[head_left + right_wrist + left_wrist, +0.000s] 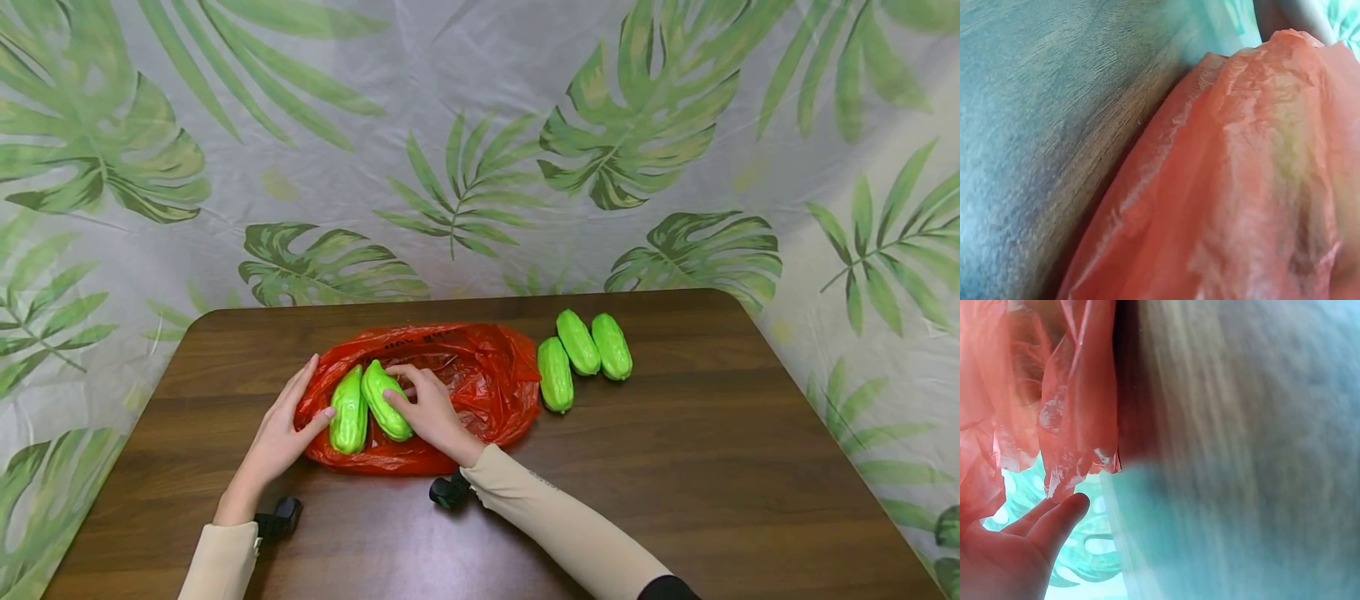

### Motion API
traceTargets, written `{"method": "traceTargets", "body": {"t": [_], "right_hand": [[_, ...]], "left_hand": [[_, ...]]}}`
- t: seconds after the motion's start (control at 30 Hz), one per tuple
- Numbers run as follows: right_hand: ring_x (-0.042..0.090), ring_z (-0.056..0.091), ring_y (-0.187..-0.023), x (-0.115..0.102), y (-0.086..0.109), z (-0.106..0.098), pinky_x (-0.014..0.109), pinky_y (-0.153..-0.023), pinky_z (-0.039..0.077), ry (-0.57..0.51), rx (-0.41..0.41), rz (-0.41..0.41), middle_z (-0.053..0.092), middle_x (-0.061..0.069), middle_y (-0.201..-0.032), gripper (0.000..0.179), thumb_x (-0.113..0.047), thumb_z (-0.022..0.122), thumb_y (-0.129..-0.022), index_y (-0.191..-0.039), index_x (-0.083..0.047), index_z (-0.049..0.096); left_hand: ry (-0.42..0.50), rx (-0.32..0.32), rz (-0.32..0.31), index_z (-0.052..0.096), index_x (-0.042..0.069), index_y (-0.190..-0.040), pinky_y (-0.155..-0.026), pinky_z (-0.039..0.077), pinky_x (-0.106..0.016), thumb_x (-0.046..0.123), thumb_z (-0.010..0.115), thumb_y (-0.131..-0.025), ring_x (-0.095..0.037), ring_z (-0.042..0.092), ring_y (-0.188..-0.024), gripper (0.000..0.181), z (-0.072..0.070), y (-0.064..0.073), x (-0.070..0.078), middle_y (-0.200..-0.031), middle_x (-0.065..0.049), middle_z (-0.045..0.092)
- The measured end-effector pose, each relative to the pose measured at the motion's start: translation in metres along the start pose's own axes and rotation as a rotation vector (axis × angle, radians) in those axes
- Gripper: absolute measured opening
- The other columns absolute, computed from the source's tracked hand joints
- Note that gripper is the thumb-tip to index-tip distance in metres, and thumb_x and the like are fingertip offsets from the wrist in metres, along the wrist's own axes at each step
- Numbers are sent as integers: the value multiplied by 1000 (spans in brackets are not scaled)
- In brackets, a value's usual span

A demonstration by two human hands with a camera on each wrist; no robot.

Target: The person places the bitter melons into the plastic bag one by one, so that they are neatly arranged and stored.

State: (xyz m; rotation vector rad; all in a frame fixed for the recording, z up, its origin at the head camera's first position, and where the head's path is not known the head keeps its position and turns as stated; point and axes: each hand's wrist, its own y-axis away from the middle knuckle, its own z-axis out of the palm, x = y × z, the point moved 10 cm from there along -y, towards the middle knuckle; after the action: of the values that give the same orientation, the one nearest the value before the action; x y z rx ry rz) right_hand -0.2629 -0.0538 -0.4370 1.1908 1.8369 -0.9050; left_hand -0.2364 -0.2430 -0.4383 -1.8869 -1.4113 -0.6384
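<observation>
A red plastic bag [491,375] lies with its mouth spread wide on the table. Inside its left half are two glossy bright green ridged gourds, the left one [348,417] beside the right one [384,404]. My right hand [435,412] reaches into the bag and grips the right gourd between thumb and fingers. At the bag's left side my left hand [285,425] is spread, its fingers along the outside of the rim and its thumb tip by the left gourd. Straight fingers [1063,522] touch the red plastic in the left wrist view. Bag plastic [1210,187] hides the right hand's fingers in the right wrist view.
To the right of the bag lie three more green gourds: a near one [555,375], a middle one [577,342] and a right one [612,347]. The brown wooden table [712,467] ends at a leaf-patterned cloth [480,258] behind it.
</observation>
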Motion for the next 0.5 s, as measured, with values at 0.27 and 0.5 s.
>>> {"method": "traceTargets", "body": {"t": [0.27,0.5], "right_hand": [[24,61,-93,1,1,6,28,-79,50,14,-38,10,58,13,-117,37,-21,61,-95,-130,-8,58],[21,62,-90,4,2,9,25,-74,50,4,-76,24,56,15,-121,44,-13,61,-88,-131,-6,57]], "left_hand": [[4,-3,2,20,22,-154,-100,26,-68,21,67,-90,-44,27,-135,80,0,0,2,-152,-20,26],[3,-2,5,21,21,-154,-101,25,-67,20,67,-90,-44,26,-135,79,0,1,3,-152,-20,26]]}}
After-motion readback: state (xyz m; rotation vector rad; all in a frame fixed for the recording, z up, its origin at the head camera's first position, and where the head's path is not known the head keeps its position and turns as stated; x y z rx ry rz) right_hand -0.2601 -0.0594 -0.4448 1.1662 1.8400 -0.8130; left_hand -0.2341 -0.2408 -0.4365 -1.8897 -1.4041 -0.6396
